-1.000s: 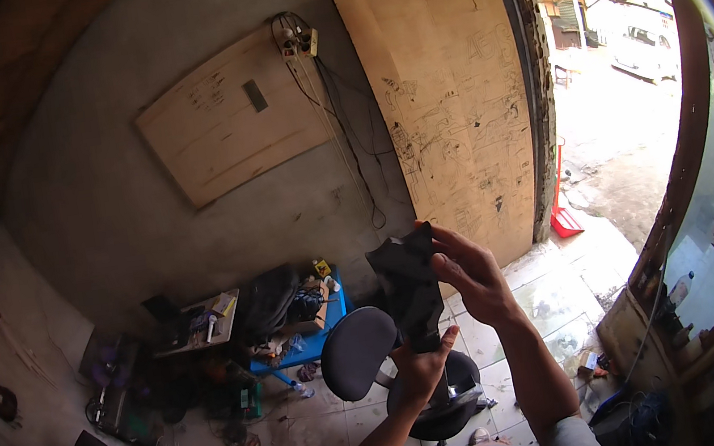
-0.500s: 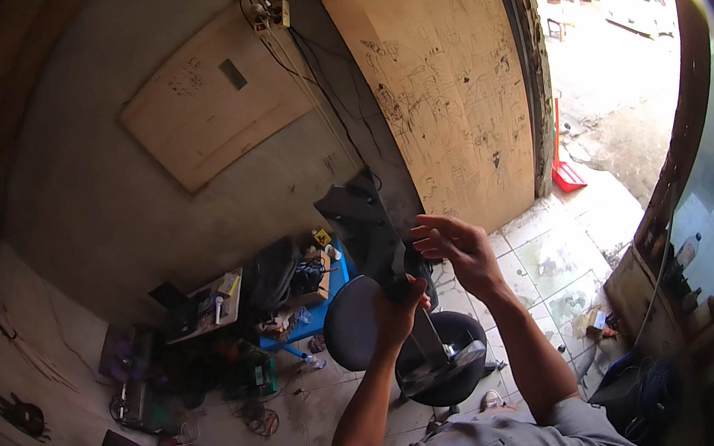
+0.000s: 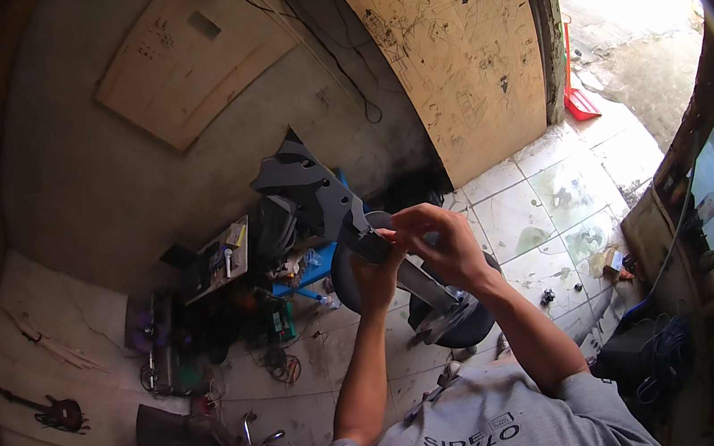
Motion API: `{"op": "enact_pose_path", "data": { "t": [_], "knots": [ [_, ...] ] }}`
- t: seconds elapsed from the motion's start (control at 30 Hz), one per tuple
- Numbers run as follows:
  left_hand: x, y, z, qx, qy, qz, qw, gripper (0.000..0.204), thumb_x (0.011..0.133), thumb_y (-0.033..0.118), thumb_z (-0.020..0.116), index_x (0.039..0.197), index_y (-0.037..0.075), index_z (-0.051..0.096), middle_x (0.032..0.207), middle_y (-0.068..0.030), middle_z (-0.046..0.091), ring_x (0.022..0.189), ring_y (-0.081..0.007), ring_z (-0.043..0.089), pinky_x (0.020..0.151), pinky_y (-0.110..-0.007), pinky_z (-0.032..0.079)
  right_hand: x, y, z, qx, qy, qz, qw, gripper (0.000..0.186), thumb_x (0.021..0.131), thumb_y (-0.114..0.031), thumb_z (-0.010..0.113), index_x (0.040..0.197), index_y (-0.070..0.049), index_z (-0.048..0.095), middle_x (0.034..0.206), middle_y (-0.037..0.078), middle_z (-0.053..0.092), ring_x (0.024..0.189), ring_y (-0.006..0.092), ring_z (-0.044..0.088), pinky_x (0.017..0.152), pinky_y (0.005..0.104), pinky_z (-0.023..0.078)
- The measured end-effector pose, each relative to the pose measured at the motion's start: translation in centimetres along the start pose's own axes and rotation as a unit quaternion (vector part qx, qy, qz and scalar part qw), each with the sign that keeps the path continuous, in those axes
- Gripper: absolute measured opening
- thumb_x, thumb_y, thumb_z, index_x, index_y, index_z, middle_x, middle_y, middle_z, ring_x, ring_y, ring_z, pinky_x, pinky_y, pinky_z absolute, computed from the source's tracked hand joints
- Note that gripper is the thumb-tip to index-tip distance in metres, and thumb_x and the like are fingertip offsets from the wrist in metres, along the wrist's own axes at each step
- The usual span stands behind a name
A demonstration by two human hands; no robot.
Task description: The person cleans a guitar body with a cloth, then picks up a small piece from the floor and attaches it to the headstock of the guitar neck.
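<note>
While left hand grips lower end of dark angular bracket, fingers clamped on it, bracket tilts up and left, held in air above office chair. Right hand curled at same spot, fingertips touching bracket near left thumb; firm grip or not, cannot tell. Tiled floor below, cluttered blue stool left of chair.

Office chair on tiled floor at centre. Scribbled plywood sheet at 12, smaller board at 11. Red dustpan at 2. Blue table, cluttered. Guitar-like shape, possibly, at 8.
</note>
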State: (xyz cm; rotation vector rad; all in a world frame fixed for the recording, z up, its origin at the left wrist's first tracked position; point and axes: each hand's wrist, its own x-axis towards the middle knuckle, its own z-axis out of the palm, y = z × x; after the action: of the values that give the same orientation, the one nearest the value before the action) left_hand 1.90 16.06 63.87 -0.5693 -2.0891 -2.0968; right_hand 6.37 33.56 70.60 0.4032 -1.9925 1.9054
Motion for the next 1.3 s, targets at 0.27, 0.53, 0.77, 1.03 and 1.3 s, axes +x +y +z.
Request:
{"op": "enact_pose_path", "data": {
  "t": [0.27, 0.53, 0.77, 1.03, 1.3],
  "knots": [
    [-0.8, 1.6, 1.1, 0.054, 0.003, -0.015, 0.998, 0.02, 0.093, 0.008, 0.074, 0.11, 0.002, 0.066, 0.102, -0.0052, 0.07, 0.095, -0.011, 0.067, 0.084, -0.03, 0.054, 0.6, -0.9, 1.8, -0.136, 0.008, -0.066, 0.989, 0.016, 0.089, -0.011, 0.075, 0.103, -0.003, 0.074, 0.095, 0.012, 0.072, 0.081, 0.0283, 0.073, 0.073, 0.0371, 0.059],
    [-0.7, 2.0, 1.5, 0.032, -0.018, 0.009, 0.999, 0.025, 0.094, 0.009, 0.074, 0.116, 0.001, 0.065, 0.11, -0.0064, 0.07, 0.104, -0.0138, 0.067, 0.091, -0.032, 0.052, 0.9, -0.3, 1.2, -0.188, -0.004, -0.098, 0.977, 0.016, 0.091, -0.01, 0.071, 0.105, -0.003, 0.073, 0.094, 0.015, 0.072, 0.081, 0.0345, 0.072, 0.071, 0.0392, 0.058],
    [-0.6, 1.2, 0.9, 0.001, -0.041, 0.021, 0.999, 0.025, 0.094, 0.013, 0.077, 0.116, 0.001, 0.072, 0.101, -0.0018, 0.075, 0.096, -0.0093, 0.068, 0.083, -0.028, 0.054, 1.2, 0.2, 0.6, -0.057, -0.005, -0.045, 0.997, 0.011, 0.093, -0.011, 0.071, 0.096, -0.001, 0.074, 0.09, 0.011, 0.074, 0.077, 0.0236, 0.072, 0.071, 0.0352, 0.056],
    [-1.3, -0.8, -2.2, 0.026, -0.056, -0.01, 0.998, 0.063, 0.092, 0.05, 0.075, 0.126, -0.003, 0.065, 0.116, -0.0091, 0.071, 0.112, -0.0184, 0.066, 0.097, -0.033, 0.053, 0.0, 3.3, 1.1, 0.239, 0.018, 0.161, 0.958, 0.021, 0.102, -0.018, 0.066, 0.101, 0.004, 0.069, 0.088, 0.008, 0.074, 0.082, 0.0117, 0.07, 0.076, 0.0287, 0.057],
    [-2.0, 0.0, -5.7, 0.013, -0.068, 0.036, 0.997, 0.087, 0.089, 0.067, 0.061, 0.139, -0.003, 0.056, 0.148, -0.0235, 0.055, 0.139, -0.0354, 0.055, 0.118, -0.047, 0.042, -5.0, 7.9, 0.6, 0.365, 0.095, 0.261, 0.889, 0.023, 0.104, -0.022, 0.067, 0.099, 0.0, 0.065, 0.087, 0.006, 0.069, 0.077, 0.0113, 0.067, 0.076, 0.0285, 0.059]
  ]
}}
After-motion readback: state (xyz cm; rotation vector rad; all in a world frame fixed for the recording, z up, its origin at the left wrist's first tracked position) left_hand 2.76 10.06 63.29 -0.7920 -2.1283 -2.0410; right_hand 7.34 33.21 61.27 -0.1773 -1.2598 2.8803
